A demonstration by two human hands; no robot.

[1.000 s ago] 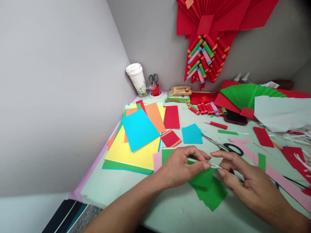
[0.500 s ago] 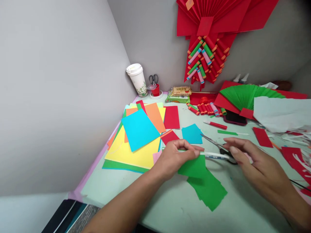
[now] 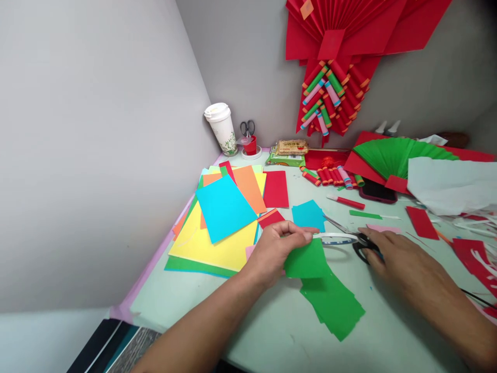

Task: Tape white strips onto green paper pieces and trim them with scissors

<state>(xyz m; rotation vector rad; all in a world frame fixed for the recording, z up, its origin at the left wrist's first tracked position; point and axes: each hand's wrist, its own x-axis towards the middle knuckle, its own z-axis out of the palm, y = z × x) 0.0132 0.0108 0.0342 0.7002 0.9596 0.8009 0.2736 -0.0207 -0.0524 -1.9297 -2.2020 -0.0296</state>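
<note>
My left hand is closed in a pinch on a small green paper square, lifted slightly off the table. The same fingers hold one end of a thin white strip that points right. My right hand reaches to the black-handled scissors lying on the table, with thumb and fingers closing round the handles. The scissor blades point left towards a blue paper square. More green squares lie stacked on the table below my left hand.
A pile of coloured paper sheets lies at the left. Rolled paper tubes, a phone, a green paper fan, a white sheet and red scraps crowd the right. A lidded cup stands in the corner.
My left hand lifted the green square and white strip up and left. My right hand let go of the strip and moved onto the scissors' handles.
</note>
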